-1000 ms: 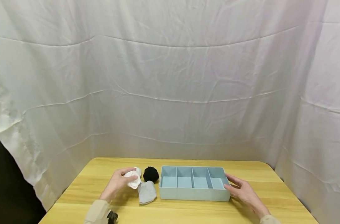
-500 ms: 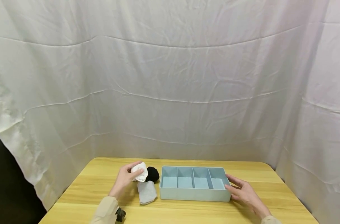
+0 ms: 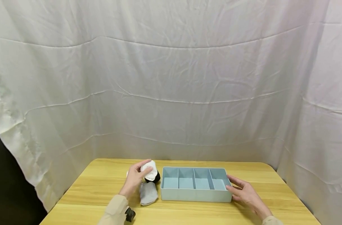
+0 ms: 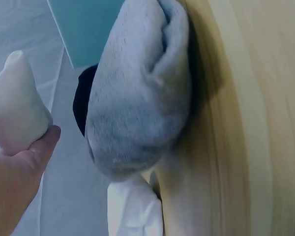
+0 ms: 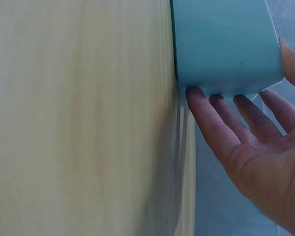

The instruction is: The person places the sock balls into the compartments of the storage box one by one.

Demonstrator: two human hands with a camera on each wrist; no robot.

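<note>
In left hand [image 3: 135, 177]: white bundle [image 3: 150, 165] pinched by thumb and fingers, raised seemingly to clear black bundle [image 3: 156, 178] just beyond; grey bundle [image 3: 148, 194] lower right. At right hand [image 3: 246, 193]: divided box [image 3: 196, 195], touched by nearly straight fingers, probably steadied.

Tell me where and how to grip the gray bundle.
Best probably across the middle of the gray bundle, from above and the near side: it bulges up from the table, the black bundle sits just behind and the blue box stands to its right.
</note>
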